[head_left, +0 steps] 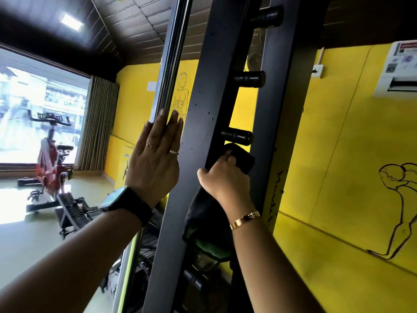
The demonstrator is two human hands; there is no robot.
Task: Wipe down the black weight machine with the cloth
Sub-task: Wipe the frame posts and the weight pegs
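Weight machine upright (194, 136): black post, long axis up and slightly right, dead ahead.
Cloth (203, 222): dark, bunched on upright's right edge, tail hanging below my grip.
Right hand (225, 179): fingers curled round cloth, pressing it on upright; my wiping hand.
Left hand (155, 159): flat, fingers straight, braced on chrome rod (171, 64) left of upright.
Room: peg (237, 136) just above cloth blocks upstroke; downward looks freer.

blown-out window (40, 105) glare, dim ceiling, wide-angle edge bending
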